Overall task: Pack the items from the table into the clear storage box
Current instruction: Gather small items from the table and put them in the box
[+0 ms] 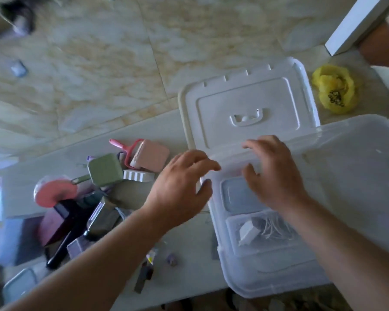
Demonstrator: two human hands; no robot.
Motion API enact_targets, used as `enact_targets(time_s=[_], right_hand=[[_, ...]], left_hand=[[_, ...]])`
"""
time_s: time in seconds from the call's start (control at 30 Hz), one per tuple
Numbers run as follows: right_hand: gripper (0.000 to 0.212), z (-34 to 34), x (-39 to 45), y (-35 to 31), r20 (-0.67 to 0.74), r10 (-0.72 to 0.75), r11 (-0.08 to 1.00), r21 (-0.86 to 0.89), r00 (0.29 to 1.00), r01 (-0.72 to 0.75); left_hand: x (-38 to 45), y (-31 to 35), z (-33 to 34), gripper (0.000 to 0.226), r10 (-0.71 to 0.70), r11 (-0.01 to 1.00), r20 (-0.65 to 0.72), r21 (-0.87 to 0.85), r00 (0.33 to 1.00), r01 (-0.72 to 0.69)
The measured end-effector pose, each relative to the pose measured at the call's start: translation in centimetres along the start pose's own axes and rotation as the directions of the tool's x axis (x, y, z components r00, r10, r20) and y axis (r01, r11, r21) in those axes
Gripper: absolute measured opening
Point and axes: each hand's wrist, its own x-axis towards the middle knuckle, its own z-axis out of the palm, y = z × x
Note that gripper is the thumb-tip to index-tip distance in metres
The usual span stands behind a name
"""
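White tabletop [177, 131] over marbled beige floor tiles [99, 52] (no readable writing). My left hand [184, 182] and right hand [276, 173], fingers spread, grip nothing, above the clear storage box [346, 164] at lower right; items [94, 198] heaped lower left.

The left hand [184, 180] is out in front with its back facing up, and its fingers are spread and a little bent, holding nothing. The right hand [276, 173] is just beside it, also back up, with its fingers spread loosely and pointing forward and its thumb tucked under a bit, and its grip is empty too. Both bare arms come in from the bottom, the left one from the lower left corner and the right one from the lower right, and the two hands are near each other but not touching.
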Motion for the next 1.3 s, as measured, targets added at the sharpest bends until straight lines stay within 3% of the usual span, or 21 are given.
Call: enact_targets(time_s=[0.07, 0.13, 0.23, 0.37, 0.5, 0.63, 0.73, 0.93, 1.1, 1.3], right_hand=[[0.042, 1.1, 1.2, -5.2, -0.027, -0.148, 0.988, 0.045, 0.989, 0.149], [0.041, 4.0, 2.5, -9.8, 0.038, -0.228, 0.97, 0.095, 0.973, 0.224], [0.056, 10.0, 4.5, -14.7, 0.284, -0.208, 0.978, 0.049, 0.936, 0.203], [0.085, 18.9, 6.8, -16.8, 0.509, -0.086, 0.944, -0.234, 0.857, 0.234], [0.111, 26.1, 7.8, -15.9, 0.57, 0.084, 0.896, -0.402, 0.818, 0.188], [0.094, 29.9, 7.7, -14.7, 0.544, 0.122, 0.919, -0.378, 0.83, 0.112], [0.095, 30.4, 7.1, -14.3, 0.52, 0.092, 0.935, -0.337, 0.849, 0.105], [0.092, 27.7, 3.0, -12.9, 0.335, 0.169, 0.929, -0.367, 0.927, -0.037], [0.101, 27.0, -1.3, -12.2, 0.416, 0.2, 0.912, -0.409, 0.887, -0.014], [0.115, 25.5, -2.8, -12.4, 0.482, 0.238, 0.929, -0.367, 0.843, -0.053]], left_hand=[[-2.0, -4.8, -1.9, 0.039, -0.273, 0.96, -0.037, 0.052, 0.961, 0.275], [-3.9, -9.1, -3.5, 0.046, -0.452, 0.884, 0.016, 0.141, 0.892, 0.445], [-6.4, -15.1, -5.3, 0.058, -0.572, 0.804, 0.083, 0.254, 0.816, 0.538], [-9.7, -22.1, -6.1, 0.065, -0.682, 0.714, 0.063, 0.272, 0.729, 0.645], [-13.2, -26.2, -4.7, 0.071, -0.681, 0.717, 0.078, 0.276, 0.728, 0.64], [-12.9, -26.9, -2.5, 0.092, -0.567, 0.814, 0.122, 0.237, 0.815, 0.53], [-10.6, -26.9, -0.9, 0.1, -0.43, 0.885, 0.144, 0.264, 0.891, 0.384], [-8.9, -26.8, 1.6, 0.081, -0.405, 0.871, 0.036, 0.319, 0.913, 0.374], [-9.4, -27.4, 1.2, 0.052, -0.447, 0.846, 0.095, 0.367, 0.89, 0.386], [-10.1, -26.0, -0.5, 0.055, -0.476, 0.826, 0.074, 0.378, 0.876, 0.417]])
